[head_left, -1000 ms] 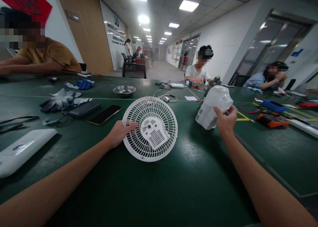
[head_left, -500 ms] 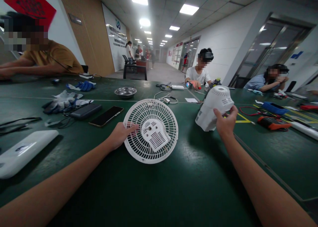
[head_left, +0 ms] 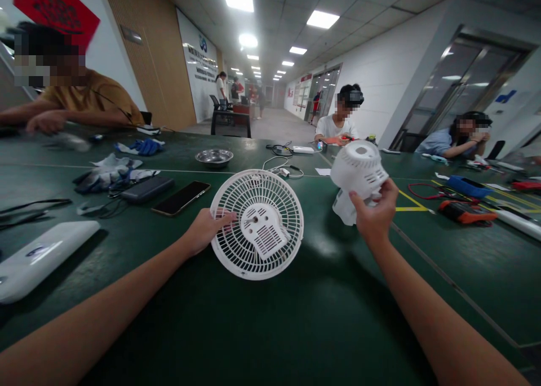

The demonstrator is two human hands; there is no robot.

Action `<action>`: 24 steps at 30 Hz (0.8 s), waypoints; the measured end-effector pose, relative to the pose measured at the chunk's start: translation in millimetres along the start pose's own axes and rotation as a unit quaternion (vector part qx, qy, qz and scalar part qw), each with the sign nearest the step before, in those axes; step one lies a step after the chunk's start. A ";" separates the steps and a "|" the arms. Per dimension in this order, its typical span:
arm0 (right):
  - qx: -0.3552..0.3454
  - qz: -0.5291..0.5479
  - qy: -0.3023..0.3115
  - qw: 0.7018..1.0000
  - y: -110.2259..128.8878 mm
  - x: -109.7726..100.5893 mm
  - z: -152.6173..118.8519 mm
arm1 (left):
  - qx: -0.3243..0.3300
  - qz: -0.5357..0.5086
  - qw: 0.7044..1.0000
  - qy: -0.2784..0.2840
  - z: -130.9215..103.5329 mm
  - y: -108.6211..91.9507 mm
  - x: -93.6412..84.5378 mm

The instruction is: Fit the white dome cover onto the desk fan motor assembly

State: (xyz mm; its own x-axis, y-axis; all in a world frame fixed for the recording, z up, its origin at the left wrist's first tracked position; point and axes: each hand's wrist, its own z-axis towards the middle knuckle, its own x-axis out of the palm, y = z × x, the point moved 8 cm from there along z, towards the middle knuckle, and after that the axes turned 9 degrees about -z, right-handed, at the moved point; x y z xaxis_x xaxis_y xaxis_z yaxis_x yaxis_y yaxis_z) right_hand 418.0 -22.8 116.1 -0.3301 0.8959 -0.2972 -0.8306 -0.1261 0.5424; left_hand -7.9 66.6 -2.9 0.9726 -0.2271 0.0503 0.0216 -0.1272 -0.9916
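Observation:
A round white fan grille (head_left: 276, 194) with a slotted plate at its centre is tilted up on the dark green table, facing me. My left hand (head_left: 207, 231) grips its left rim, the thumb lying over the bars. To the right, my right hand (head_left: 377, 214) holds a white plastic fan housing (head_left: 357, 160) with vent slots and a round opening on top. The thumb is on the near side and the fingers reach round its right side. The lower part of the housing hangs just over the table or touches it; I cannot tell which.
A black phone (head_left: 181, 198), a dark power bank (head_left: 147, 189) and grey gloves (head_left: 105, 173) lie left of the grille. Behind it are a metal bowl (head_left: 213, 158) and white cables (head_left: 279, 163). An orange-black meter (head_left: 465, 212) lies right. Several people sit round the table.
My right hand has shifted left and turned the housing, so its round top now tips toward me. The grille and my left hand stay put. A co-worker's hand at far left has moved.

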 end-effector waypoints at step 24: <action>-0.051 -0.042 0.260 0.963 31.9 68.4 -54.3 | 0.031 0.059 0.997 -0.024 0.0 -5.6 -4.1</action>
State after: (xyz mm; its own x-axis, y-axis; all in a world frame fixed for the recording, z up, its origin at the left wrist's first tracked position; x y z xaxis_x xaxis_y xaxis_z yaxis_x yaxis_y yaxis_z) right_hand 344.6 11.3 70.4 -0.4180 0.5735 -0.7045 -0.8949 -0.1268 0.4278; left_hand -12.0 68.2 2.4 0.9792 -0.1900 -0.0715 -0.0808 -0.0417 -0.9959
